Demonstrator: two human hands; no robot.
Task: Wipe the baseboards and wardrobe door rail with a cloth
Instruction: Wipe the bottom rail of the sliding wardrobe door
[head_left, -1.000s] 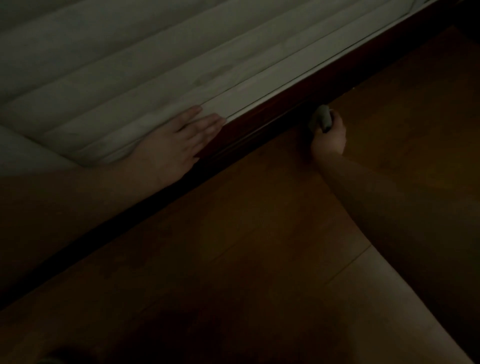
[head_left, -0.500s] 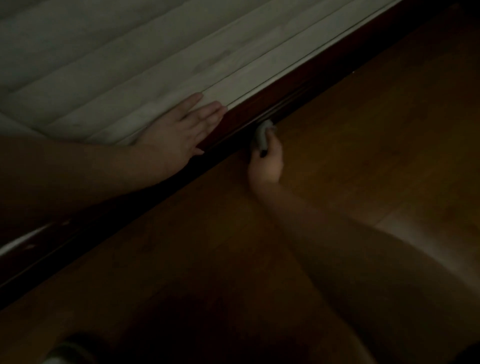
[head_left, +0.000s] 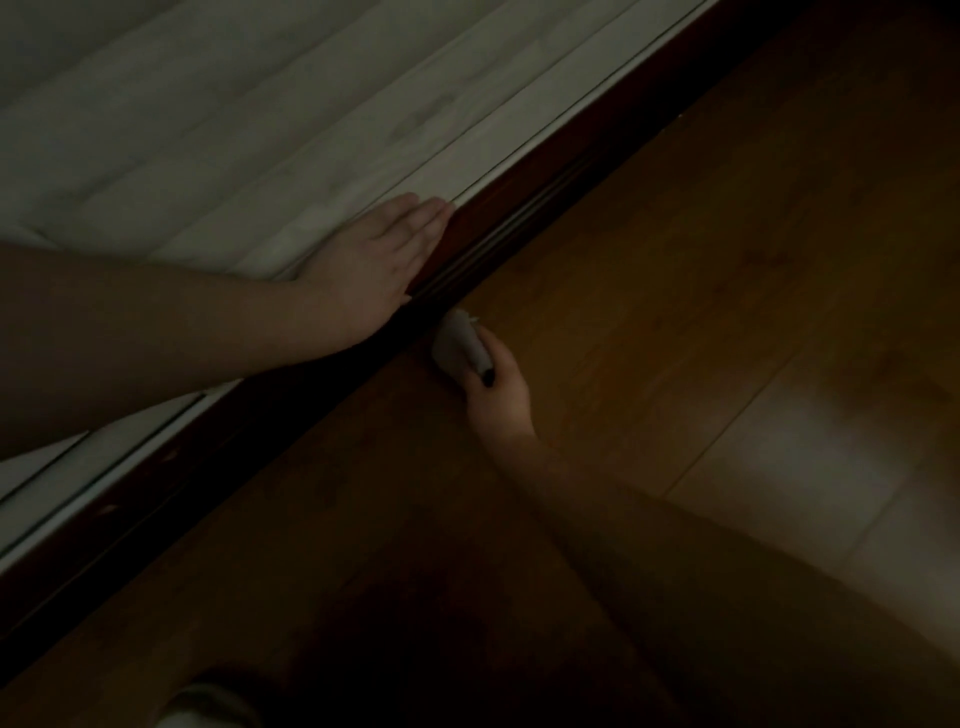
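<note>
right hand (head_left: 497, 400) grips the cloth (head_left: 457, 340) mid-rail (head_left: 519, 228) (left hand (head_left: 371, 265) flat on the door (head_left: 234, 130)), far stretch seemingly unwiped.

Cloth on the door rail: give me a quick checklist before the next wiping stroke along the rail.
1. Cloth gripped: ok, the right hand holds it bunched.
2. Cloth at the rail: ok, it sits against the dark rail at the floor edge.
3. Left hand clear of the stroke: ok, it rests flat on the pale wardrobe door above the rail.
4. Path ahead along the rail: ok, nothing visible lies on it.
5. Rail already clean: cannot tell, too dark.
6. Cloth reaching into the grooves: cannot tell.
</note>
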